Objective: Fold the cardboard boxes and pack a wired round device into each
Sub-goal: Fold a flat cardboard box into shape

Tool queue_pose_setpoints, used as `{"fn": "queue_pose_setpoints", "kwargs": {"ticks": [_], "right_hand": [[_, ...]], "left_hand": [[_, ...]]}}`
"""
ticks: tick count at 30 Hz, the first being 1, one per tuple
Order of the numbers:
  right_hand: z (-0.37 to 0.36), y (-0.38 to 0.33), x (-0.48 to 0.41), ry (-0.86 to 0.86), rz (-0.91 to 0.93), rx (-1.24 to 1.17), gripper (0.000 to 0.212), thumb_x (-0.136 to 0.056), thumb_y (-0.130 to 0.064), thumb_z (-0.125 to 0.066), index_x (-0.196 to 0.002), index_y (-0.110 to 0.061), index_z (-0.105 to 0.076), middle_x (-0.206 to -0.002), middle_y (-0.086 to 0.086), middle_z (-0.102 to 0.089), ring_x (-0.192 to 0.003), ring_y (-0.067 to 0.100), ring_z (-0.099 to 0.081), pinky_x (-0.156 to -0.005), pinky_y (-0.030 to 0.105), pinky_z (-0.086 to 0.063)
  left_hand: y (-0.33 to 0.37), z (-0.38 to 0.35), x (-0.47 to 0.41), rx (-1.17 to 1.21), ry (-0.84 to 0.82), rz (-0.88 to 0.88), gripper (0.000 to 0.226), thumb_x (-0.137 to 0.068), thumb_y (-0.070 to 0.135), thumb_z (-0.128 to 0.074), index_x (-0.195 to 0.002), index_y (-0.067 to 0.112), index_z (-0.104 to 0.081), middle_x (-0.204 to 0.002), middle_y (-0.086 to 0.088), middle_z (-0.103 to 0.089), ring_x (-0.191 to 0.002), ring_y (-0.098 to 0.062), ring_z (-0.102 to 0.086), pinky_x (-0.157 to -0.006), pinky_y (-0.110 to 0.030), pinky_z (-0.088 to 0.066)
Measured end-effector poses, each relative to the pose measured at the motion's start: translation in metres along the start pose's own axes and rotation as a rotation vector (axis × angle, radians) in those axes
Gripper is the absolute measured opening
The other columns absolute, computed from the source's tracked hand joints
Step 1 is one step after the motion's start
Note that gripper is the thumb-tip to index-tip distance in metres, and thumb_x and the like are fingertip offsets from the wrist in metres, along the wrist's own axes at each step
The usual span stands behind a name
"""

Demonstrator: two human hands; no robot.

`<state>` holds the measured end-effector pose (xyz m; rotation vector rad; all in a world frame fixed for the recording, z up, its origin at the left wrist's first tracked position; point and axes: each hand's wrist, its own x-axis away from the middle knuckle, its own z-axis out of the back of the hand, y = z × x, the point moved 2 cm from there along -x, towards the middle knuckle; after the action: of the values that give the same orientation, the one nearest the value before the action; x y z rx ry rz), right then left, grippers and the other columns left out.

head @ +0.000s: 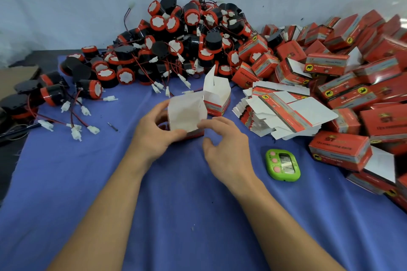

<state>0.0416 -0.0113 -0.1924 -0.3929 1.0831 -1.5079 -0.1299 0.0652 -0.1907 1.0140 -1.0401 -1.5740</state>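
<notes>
A small red box (pixel 186 114) with its white inner flaps turned toward me sits at the middle of the blue cloth. My left hand (pixel 154 132) grips its left side. My right hand (pixel 222 138) touches its right lower flap with the fingertips. Just behind stands a second folded box (pixel 217 97) with its top flap up and open. A big heap of black and red round devices (pixel 176 39) with red wires and white plugs fills the back. A stack of flat unfolded boxes (pixel 279 114) lies to the right.
Many closed red boxes (pixel 352 68) are piled at the right. A green timer (pixel 283 165) lies by my right wrist. Loose devices and plugs (pixel 74 116) are scattered at the left. A blue cloth (pixel 176 215) covers the table; a pale wall is behind.
</notes>
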Motion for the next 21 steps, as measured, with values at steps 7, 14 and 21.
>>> {"fn": "queue_pose_setpoints", "kwargs": {"ticks": [7,14,21], "right_hand": [[0.010,-0.027,-0.047,0.196,-0.053,-0.068,0.031,-0.086,-0.007,-0.057,-0.081,-0.031,-0.074,-0.088,-0.011,-0.074,-0.083,0.004,-0.066,-0.079,0.024,-0.052],[0.011,-0.052,-0.191,0.022,0.003,0.321,0.060,-0.088,-0.014,-0.057,-0.147,-0.015,-0.048,-0.112,0.007,-0.070,-0.116,0.030,-0.057,-0.089,0.035,-0.048],[-0.013,-0.015,-0.298,-0.181,-0.196,0.493,0.091,-0.092,-0.037,-0.069,-0.161,-0.014,-0.015,-0.162,0.018,-0.025,-0.146,0.043,-0.030,-0.113,0.048,-0.038]], "left_hand": [[-0.003,0.010,-0.007,-0.136,0.110,0.089,0.069,-0.046,0.054,-0.079,-0.112,0.044,-0.060,-0.099,0.026,-0.073,-0.096,0.002,-0.066,-0.080,-0.024,-0.052],[-0.009,0.014,-0.013,-0.140,0.101,0.137,0.042,-0.072,0.045,-0.080,-0.111,0.043,-0.063,-0.103,0.028,-0.070,-0.092,0.012,-0.063,-0.069,-0.016,-0.046],[-0.008,0.005,-0.013,-0.184,0.034,0.037,0.077,-0.067,0.025,-0.071,-0.114,0.076,-0.039,-0.105,0.049,-0.058,-0.096,0.022,-0.057,-0.067,0.000,-0.044]]}}
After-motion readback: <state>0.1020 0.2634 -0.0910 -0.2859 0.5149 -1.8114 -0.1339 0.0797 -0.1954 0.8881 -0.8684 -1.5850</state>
